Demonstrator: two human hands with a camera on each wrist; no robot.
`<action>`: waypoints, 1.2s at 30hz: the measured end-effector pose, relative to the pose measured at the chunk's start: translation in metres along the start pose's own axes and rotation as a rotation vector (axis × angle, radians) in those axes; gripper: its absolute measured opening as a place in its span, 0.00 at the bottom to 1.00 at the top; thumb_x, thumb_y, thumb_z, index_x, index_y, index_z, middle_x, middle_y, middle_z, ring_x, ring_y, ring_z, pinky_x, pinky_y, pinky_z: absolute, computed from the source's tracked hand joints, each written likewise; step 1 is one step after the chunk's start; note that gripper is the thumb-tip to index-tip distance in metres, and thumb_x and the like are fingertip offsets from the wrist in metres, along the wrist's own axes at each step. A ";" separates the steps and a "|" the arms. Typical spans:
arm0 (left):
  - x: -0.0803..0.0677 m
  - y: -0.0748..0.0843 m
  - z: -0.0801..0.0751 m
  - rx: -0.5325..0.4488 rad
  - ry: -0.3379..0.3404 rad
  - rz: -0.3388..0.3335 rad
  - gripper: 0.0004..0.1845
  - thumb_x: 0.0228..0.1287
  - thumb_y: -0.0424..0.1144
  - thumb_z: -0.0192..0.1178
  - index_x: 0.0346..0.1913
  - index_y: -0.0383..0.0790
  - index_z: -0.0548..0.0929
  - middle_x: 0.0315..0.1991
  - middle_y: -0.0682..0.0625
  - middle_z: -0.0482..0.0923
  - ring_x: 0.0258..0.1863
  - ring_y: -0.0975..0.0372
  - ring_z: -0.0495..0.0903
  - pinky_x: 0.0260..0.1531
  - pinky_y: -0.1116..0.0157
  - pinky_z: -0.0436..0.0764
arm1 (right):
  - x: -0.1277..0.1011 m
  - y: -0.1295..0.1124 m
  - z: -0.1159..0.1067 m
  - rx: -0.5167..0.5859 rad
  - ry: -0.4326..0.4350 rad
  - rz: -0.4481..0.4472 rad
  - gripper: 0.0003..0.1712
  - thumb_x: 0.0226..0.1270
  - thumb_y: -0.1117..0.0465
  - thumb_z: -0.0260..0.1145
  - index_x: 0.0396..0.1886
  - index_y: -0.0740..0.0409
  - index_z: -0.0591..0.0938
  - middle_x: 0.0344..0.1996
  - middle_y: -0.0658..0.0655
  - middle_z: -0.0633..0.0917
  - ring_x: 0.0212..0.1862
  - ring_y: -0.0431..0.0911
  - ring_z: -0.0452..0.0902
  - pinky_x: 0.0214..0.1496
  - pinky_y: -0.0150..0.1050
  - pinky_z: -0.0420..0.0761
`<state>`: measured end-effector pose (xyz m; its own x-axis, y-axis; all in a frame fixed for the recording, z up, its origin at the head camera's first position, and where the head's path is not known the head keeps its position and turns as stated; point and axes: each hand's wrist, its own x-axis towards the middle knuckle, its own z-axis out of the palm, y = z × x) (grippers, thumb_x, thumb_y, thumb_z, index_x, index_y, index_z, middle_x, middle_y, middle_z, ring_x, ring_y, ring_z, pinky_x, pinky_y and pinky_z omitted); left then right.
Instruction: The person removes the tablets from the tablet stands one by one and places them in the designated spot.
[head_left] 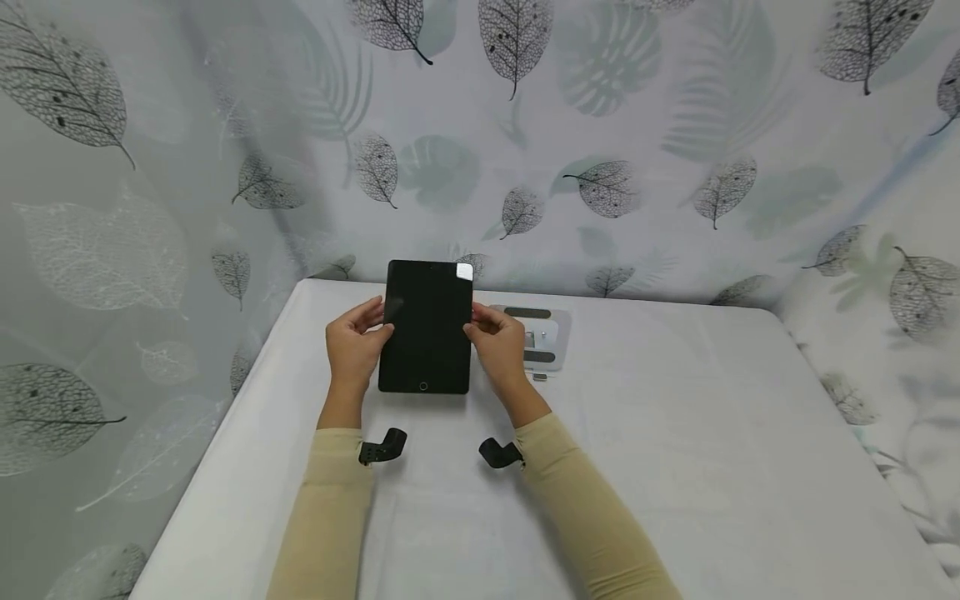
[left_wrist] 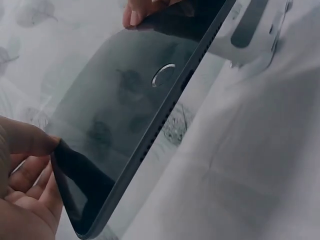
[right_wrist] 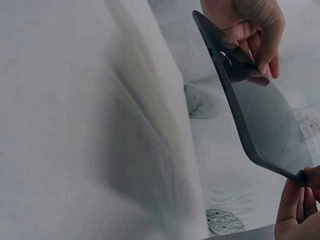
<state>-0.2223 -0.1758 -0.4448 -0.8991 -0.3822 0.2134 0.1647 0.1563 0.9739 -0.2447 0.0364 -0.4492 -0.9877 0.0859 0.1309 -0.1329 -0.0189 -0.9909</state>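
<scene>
White table point(head_left: 675, 433) under tablet point(head_left: 426, 325), both hands point(head_left: 352, 346) point(head_left: 498, 342) holding its edges.

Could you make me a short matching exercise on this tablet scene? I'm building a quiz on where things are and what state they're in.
Column one:
1. tablet
2. stand
3. left hand
4. right hand

Column two:
a. lies flat on the white table, behind the right hand
b. grips the tablet's left edge
c. held up off the table, screen dark, home button at the lower end
d. grips the tablet's right edge

Pairs: 1-c, 2-a, 3-b, 4-d
</scene>
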 end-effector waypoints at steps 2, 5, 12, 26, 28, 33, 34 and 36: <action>0.001 -0.009 -0.003 0.033 0.000 -0.029 0.27 0.59 0.21 0.66 0.62 0.38 0.84 0.55 0.39 0.87 0.50 0.58 0.87 0.43 0.82 0.81 | -0.001 0.006 0.005 -0.014 -0.009 0.020 0.21 0.62 0.77 0.69 0.56 0.65 0.86 0.46 0.65 0.86 0.43 0.42 0.82 0.43 0.22 0.83; 0.001 -0.020 -0.008 0.071 -0.004 -0.064 0.28 0.59 0.22 0.66 0.64 0.38 0.83 0.55 0.39 0.86 0.53 0.52 0.86 0.43 0.83 0.79 | -0.004 0.015 0.011 -0.046 -0.021 0.038 0.23 0.60 0.78 0.68 0.56 0.66 0.85 0.47 0.66 0.85 0.45 0.46 0.83 0.47 0.27 0.85; 0.001 -0.042 -0.012 0.193 -0.041 -0.136 0.26 0.60 0.24 0.68 0.63 0.39 0.83 0.56 0.40 0.87 0.55 0.52 0.86 0.43 0.81 0.80 | -0.010 0.042 0.023 -0.290 -0.014 0.034 0.25 0.61 0.74 0.69 0.60 0.64 0.84 0.48 0.64 0.86 0.51 0.53 0.86 0.52 0.42 0.88; 0.003 -0.074 -0.009 0.342 -0.052 -0.150 0.22 0.61 0.29 0.69 0.59 0.36 0.85 0.56 0.40 0.86 0.55 0.51 0.87 0.56 0.61 0.85 | -0.017 0.062 0.033 -0.526 -0.040 -0.023 0.22 0.62 0.72 0.68 0.57 0.66 0.85 0.50 0.65 0.89 0.52 0.54 0.88 0.56 0.48 0.87; 0.002 -0.076 -0.010 0.371 -0.067 -0.149 0.22 0.62 0.29 0.69 0.60 0.38 0.85 0.56 0.40 0.86 0.56 0.51 0.87 0.58 0.57 0.84 | -0.019 0.064 0.033 -0.539 -0.067 -0.021 0.23 0.62 0.72 0.68 0.58 0.65 0.85 0.54 0.64 0.88 0.55 0.55 0.87 0.57 0.48 0.86; 0.002 -0.075 -0.010 0.413 -0.084 -0.135 0.23 0.62 0.29 0.69 0.61 0.40 0.85 0.57 0.40 0.86 0.56 0.50 0.86 0.58 0.55 0.84 | -0.026 0.067 0.034 -0.518 -0.102 0.003 0.26 0.63 0.73 0.68 0.63 0.61 0.83 0.64 0.62 0.82 0.59 0.55 0.84 0.59 0.46 0.85; 0.001 -0.075 -0.010 0.417 -0.087 -0.129 0.23 0.62 0.29 0.69 0.62 0.40 0.84 0.57 0.40 0.86 0.56 0.50 0.86 0.58 0.55 0.84 | -0.027 0.067 0.034 -0.509 -0.100 0.011 0.27 0.63 0.73 0.68 0.64 0.61 0.82 0.66 0.62 0.81 0.59 0.55 0.84 0.59 0.46 0.85; 0.001 -0.073 -0.007 0.420 -0.086 -0.112 0.23 0.63 0.28 0.68 0.62 0.38 0.84 0.58 0.39 0.85 0.57 0.49 0.85 0.58 0.55 0.84 | -0.028 0.067 0.034 -0.502 -0.094 0.020 0.28 0.63 0.73 0.67 0.65 0.60 0.81 0.67 0.61 0.80 0.59 0.55 0.84 0.60 0.46 0.85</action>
<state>-0.2325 -0.1945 -0.5147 -0.9353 -0.3438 0.0835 -0.0992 0.4813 0.8709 -0.2286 -0.0011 -0.5179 -0.9958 -0.0004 0.0912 -0.0810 0.4629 -0.8827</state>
